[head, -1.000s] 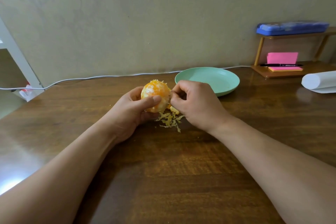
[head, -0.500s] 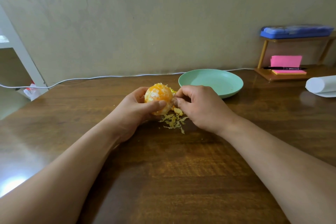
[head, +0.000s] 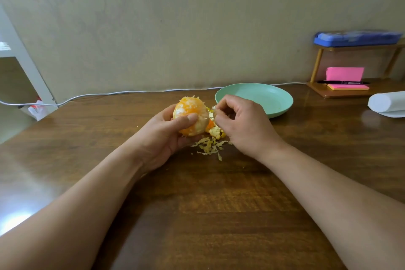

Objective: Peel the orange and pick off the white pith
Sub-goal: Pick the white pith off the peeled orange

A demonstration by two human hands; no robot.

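Observation:
My left hand grips the peeled orange, thumb across its front; white pith patches still cling to its flesh. My right hand is just right of the fruit, its thumb and fingertips pinched together on a small bit of pith at the orange's side. Below the hands a pile of pith shreds lies on the wooden table, with a few peel pieces between the hands.
A green plate sits behind my right hand. At the right stand a small wooden shelf with pink sticky notes, a pen and a blue case, and a white paper roll. A white cable runs along the wall.
The right hand's fingertips have drawn slightly away from the orange to the right, pinching pith. The left hand has kept its grip on the orange, holding it a little higher.

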